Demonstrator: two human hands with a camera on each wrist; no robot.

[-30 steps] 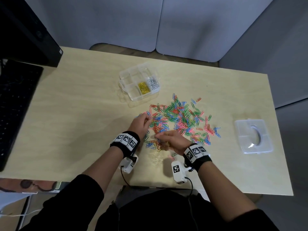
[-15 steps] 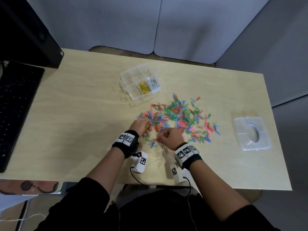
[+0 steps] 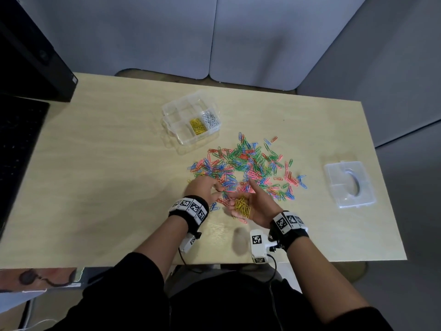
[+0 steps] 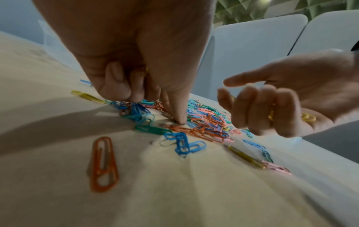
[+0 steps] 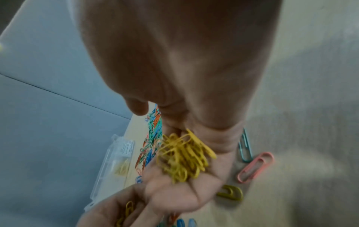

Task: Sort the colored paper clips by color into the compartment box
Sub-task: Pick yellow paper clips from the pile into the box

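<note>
Cupping yellow clips [image 3: 242,207], right hand [image 3: 253,206] (fingers seemingly relaxed).

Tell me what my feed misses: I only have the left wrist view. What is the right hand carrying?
Observer: The right hand lies palm up with a bunch of yellow paper clips in the palm.
Operator: Where is the box?
Observer: The compartment box stands beyond the mixed pile. One compartment holds yellow clips, the next white clips.
Operator: And its lid?
Observer: The clear lid lies apart, near the table's right edge.
</note>
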